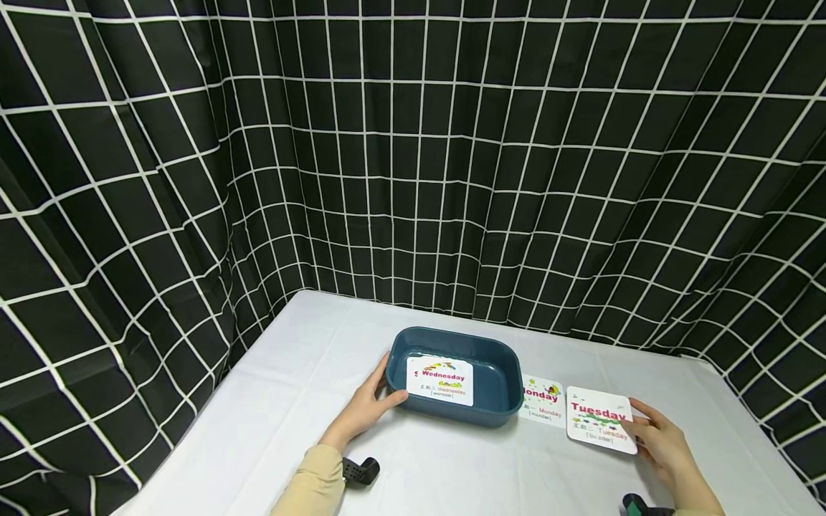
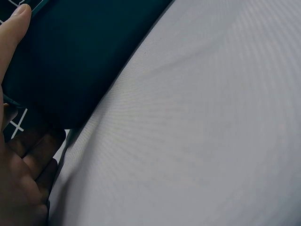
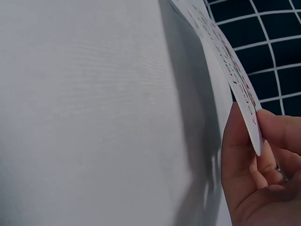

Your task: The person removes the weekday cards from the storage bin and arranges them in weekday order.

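My left hand (image 1: pixel 364 405) grips the left end of a dark teal plastic basin (image 1: pixel 510 365), thumb at the near rim and fingers along its outer side. In the left wrist view the thumb (image 2: pixel 16 26) lies at the basin's (image 2: pixel 80 61) rim. A Wednesday card (image 1: pixel 440 390) lies inside the basin, with part of another print showing at its left edge. My right hand (image 1: pixel 661 441) pinches a Tuesday card (image 1: pixel 596 408) by its right edge; the right wrist view shows this card (image 3: pixel 230 70) tilted above the cloth. A Monday card (image 1: pixel 545 414) lies right of the basin, partly hidden by it.
A white cloth (image 1: pixel 271 401) covers the table. Behind and at both sides hangs a black curtain with a white grid (image 1: pixel 400 179). A dark band with a camera mount (image 1: pixel 361 471) sits on the left wrist, another (image 1: pixel 635 504) on the right.
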Tool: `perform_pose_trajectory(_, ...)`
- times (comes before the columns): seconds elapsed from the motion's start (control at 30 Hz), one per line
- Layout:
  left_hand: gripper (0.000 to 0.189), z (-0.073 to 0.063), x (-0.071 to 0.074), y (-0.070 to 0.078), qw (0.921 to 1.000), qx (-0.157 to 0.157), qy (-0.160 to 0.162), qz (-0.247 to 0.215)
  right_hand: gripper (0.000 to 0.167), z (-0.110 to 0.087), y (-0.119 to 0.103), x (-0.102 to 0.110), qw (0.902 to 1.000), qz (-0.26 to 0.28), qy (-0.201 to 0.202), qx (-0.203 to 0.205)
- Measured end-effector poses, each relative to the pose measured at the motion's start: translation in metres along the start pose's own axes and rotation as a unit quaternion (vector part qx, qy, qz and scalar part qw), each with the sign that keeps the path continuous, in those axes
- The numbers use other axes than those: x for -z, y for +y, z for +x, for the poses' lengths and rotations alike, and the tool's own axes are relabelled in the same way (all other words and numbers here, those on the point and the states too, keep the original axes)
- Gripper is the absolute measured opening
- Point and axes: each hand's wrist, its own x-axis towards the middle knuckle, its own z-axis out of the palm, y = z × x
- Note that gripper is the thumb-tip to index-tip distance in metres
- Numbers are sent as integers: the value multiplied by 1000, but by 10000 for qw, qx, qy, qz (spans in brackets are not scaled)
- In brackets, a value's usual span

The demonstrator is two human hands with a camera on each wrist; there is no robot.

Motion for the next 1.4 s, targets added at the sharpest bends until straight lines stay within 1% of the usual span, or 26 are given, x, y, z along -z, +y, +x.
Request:
perform_pose_trajectory(0.1, 85, 6, -3, -18, 10000, 70, 29, 38, 77, 4, -1, 2, 10000, -57, 21, 35)
perform_pose_trajectory(0.2, 85, 5, -3, -18, 9999, 124, 36, 46, 75, 8, -3, 2, 9998, -139, 70, 86)
perform_pose_trajectory(0.3, 83, 3, -3, -14, 9999, 110, 54, 66, 73, 11, -5, 1, 9993, -282, 194, 149)
perform_pose_trajectory(0.37, 82, 1, -3, -7, 9999, 74, 68, 42, 70, 12, -6, 0, 9978, -535, 280, 290)
perform_pose_trajectory(0.47, 81, -4, -1, 6, 10000, 57, 64, -22, 65, 12, -7, -1, 9927, -973, 417, 579)
perform_pose_trajectory(0.53, 81, -6, 1, 14, 10000, 46, 48, -43, 61, 12, -8, -2, 9876, -1277, 475, 784)
perform_pose_trajectory(0.63, 80, -8, 2, 21, 10000, 41, 34, -33, 58, 14, -7, -3, 9840, -1462, 575, 836)
perform_pose_trajectory(0.77, 80, -8, 2, 21, 10000, 25, 44, -24, 55, 17, -4, -5, 9810, -1607, 761, 775)
perform_pose_trajectory(0.97, 81, -9, 1, 22, 10000, 17, 32, -20, 51, 18, -1, -7, 9736, -1822, 1016, 923)
perform_pose_trajectory(1.17, 80, -9, 2, 22, 10000, -22, 5, -22, 48, 18, -1, -9, 9725, -1839, 1163, 833)
perform_pose_trajectory(1.4, 81, -8, 3, 23, 10000, -13, 15, -13, 43, 22, 4, -12, 9659, -2007, 1364, 905)
